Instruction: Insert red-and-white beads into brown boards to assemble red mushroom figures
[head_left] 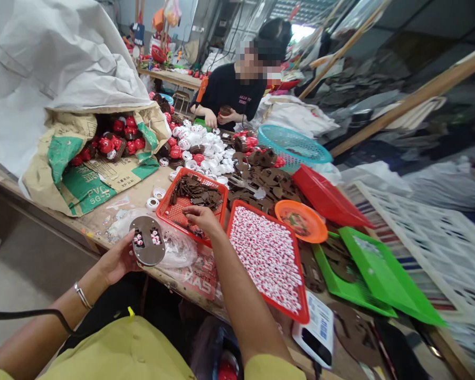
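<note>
My left hand [121, 258] grips a round brown plastic disc [148, 256] by its left edge, over the table's front edge. Small white-and-red pieces sit in the disc's two openings. Over the red-orange basket [170, 203], my right hand [203, 217] has its fingers bent together; what they hold, if anything, is too small to make out. Flat brown plastic pieces [196, 192] lie heaped at the basket's back, with more below my right hand. Right of that arm, a red tray [233, 224] is filled with small white-and-red pieces [263, 250].
A paper sack [77, 182] of red and brown parts lies at left. White round parts [211, 145] are piled behind the basket. An orange plate [314, 229], green trays [380, 269] and a white device [314, 322] stand right. A person [225, 89] works across the table.
</note>
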{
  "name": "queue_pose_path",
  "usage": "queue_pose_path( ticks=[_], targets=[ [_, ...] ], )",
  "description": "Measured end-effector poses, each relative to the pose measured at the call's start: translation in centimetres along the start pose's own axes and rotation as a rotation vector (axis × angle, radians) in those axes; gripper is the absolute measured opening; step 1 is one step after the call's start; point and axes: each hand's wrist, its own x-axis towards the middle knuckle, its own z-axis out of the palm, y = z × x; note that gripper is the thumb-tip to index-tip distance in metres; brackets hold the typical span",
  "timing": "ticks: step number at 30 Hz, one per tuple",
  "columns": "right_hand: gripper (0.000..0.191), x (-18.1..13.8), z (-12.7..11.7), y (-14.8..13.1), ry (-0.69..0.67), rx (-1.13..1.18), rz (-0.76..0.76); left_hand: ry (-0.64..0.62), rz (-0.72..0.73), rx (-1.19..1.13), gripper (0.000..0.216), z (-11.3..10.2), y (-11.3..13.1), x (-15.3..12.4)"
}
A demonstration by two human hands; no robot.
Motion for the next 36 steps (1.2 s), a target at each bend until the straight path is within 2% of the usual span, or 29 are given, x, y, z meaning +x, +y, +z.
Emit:
queue_pose_path(
  ticks=[5,9,14,17,20,23,28,33,36],
  targets=[
    [0.022,0.6,0.2,-0.5,0.045,-0.238,0.033,0.019,0.024,-0.025,0.046,-1.2,-0.5,-0.2],
    [0.028,2.5,1.9,-1.9,0.031,-0.378,-0.008,-0.004,0.014,-0.051,0.053,-1.7,-1.1,0.2],
    [0.024,5.2,3.5,-3.4,0.033,-0.457,-0.028,-0.023,0.022,-0.074,0.055,-2.2,-0.8,0.3],
    [0.029,6.2,3.1,-3.3,0.095,-0.509,-0.004,-0.021,0.051,-0.098,0.054,-3.1,-0.1,0.4],
    [0.044,6.7,3.0,-2.9,0.159,-0.561,0.000,-0.038,0.044,-0.100,0.058,-3.8,0.3,0.8],
    [0.056,7.1,3.2,-2.7,0.175,-0.599,0.002,-0.078,0.013,-0.095,0.059,-3.5,0.4,1.1],
    [0.037,7.3,3.4,-2.5,0.140,-0.617,0.023,-0.033,0.029,-0.092,0.050,-1.9,0.6,1.0],
    [0.033,7.1,2.9,-2.2,0.161,-0.595,0.038,0.022,0.071,-0.053,0.049,-1.9,0.9,0.7],
    [0.034,6.7,2.3,-2.4,0.233,-0.557,0.046,0.025,0.091,-0.046,0.049,-2.1,0.7,0.4]
  ],
)
